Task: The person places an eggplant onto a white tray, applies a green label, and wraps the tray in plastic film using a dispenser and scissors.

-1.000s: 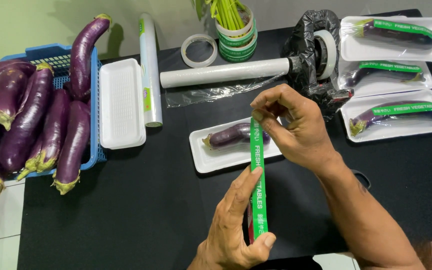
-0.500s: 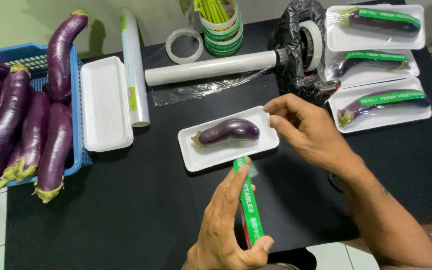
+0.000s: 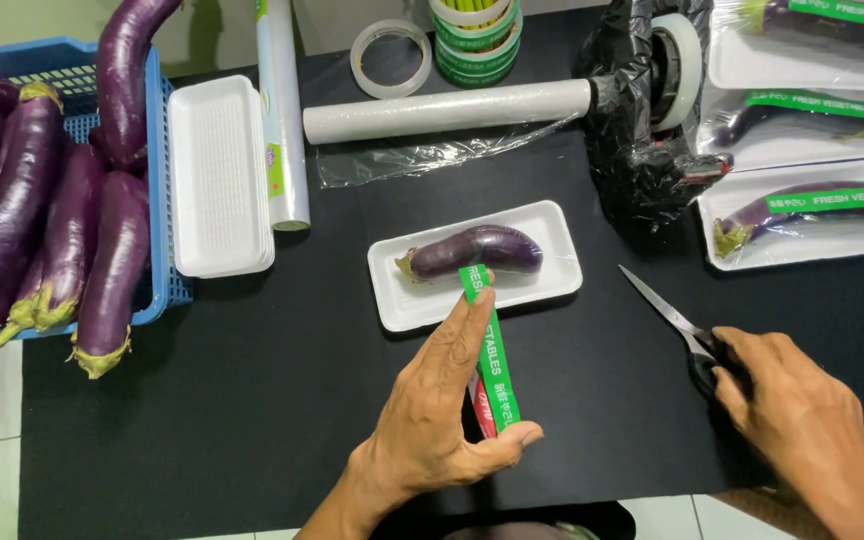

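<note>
Head view: one white foam tray (image 3: 422, 300) sits at centre of the black table (image 3: 252, 400), carrying one purple eggplant (image 3: 477, 250). Below the tray, the left hand (image 3: 437, 420) pinches one green label strip (image 3: 492, 350) between thumb and fingers, its upper end touching the tray. Right of the tray, the right hand (image 3: 797, 420) closes on one pair of scissors (image 3: 677, 325). Three wrapped eggplant trays (image 3: 802, 235) lie further right.
</note>
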